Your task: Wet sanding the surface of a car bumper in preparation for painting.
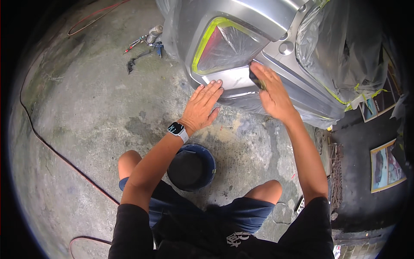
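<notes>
Nearest, a black shirt (185, 237) and dark blue shorts (256, 211); ahead of these, between the knees on the concrete floor (103, 95), a blue bucket (211, 166) with dark contents. On the left wrist, a watch (176, 128) with a pale strap. Beyond, the left hand (201, 105): grip laid flat, thumb apart, fingertips on the silver panel (233, 80), nothing pinched. Alongside, the right hand (274, 93): grip closed over a dark pad (255, 79), partly hidden, at the same panel, below the film-covered lamp (211, 46). Around the lamp, yellow tape (199, 49); farther off, tools (159, 48) on the floor and a framed picture (388, 166) at the right

Likely faults: lifted tape, from a stray upward stroke of the pad; uneven marks on the panel, from weight on one edge; a tipped bucket, from a shifted knee. Writing: pale stylised lettering on the shirt; marks on the watch face, too small to tell; brands, none certain
</notes>
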`<state>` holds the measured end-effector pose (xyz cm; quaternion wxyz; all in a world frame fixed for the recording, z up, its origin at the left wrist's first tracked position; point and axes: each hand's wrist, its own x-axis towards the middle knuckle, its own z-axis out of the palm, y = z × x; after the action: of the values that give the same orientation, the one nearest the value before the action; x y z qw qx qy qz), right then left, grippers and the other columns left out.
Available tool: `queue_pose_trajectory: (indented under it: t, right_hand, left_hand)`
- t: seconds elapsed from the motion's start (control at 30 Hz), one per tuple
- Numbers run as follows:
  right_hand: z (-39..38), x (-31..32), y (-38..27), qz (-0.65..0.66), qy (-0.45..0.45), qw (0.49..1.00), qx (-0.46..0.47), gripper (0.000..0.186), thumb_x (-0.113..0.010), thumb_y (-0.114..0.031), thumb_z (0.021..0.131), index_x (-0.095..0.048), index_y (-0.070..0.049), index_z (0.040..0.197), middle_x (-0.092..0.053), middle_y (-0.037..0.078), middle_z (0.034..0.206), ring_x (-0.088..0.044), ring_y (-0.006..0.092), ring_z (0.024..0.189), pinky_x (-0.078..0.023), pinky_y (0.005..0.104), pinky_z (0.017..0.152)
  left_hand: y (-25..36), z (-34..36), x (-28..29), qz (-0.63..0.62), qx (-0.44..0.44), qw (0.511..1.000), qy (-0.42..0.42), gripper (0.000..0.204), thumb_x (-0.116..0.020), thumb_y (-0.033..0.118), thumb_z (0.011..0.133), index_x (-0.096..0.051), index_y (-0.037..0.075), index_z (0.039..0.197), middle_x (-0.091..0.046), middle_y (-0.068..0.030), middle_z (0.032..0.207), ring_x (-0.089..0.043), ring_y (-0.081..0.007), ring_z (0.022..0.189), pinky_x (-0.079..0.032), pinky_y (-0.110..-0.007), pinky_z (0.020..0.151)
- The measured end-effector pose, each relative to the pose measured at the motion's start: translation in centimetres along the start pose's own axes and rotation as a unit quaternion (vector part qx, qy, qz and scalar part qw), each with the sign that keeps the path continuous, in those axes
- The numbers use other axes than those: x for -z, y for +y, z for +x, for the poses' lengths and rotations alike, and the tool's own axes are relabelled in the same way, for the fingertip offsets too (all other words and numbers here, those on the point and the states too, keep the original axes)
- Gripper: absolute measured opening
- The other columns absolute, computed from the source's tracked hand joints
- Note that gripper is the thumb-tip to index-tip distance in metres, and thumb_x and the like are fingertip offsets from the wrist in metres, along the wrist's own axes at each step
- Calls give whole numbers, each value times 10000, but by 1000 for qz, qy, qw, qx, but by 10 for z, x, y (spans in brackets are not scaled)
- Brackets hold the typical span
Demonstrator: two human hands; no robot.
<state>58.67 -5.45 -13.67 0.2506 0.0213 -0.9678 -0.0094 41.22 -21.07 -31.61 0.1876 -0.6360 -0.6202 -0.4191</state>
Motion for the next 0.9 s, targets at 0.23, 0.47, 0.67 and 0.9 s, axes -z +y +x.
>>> queue_pose_trajectory:
  t: [0.23,0.47,0.67,0.9]
  right_hand:
    - [-6,6,-1,-29,-39,999,-8,657,-467,-228,853,-500,24,1459,-499,228,1516,-447,406,1409,-307,473,1207]
    - [-27,-9,-8,-161,-40,986,2,748,-490,-220,827,-426,-24,1546,-370,201,1628,-334,397,1509,-228,525,1249]
    - [-18,-42,-24,-277,-175,943,62,858,-658,-265,788,-393,-18,1566,-332,141,1668,-270,298,1560,-159,484,1293]
    - [-4,-108,-55,-258,-196,944,58,866,-668,-306,767,-428,42,1523,-367,187,1637,-286,322,1551,-164,482,1290]
  left_hand:
    - [-2,-7,5,52,-1,998,-28,662,-648,225,912,-444,63,1520,-376,-91,1646,-368,-275,1511,-239,-492,1243]
    - [-19,-20,22,165,43,984,-56,719,-660,233,896,-409,154,1565,-366,-31,1652,-328,-241,1528,-223,-527,1240]
    - [-29,-29,25,186,17,982,-32,755,-699,212,854,-424,163,1555,-414,-43,1608,-366,-302,1484,-247,-545,1220]
    - [-54,-92,36,97,142,985,31,719,-720,209,841,-461,133,1508,-466,-138,1502,-427,-356,1394,-305,-551,1162]
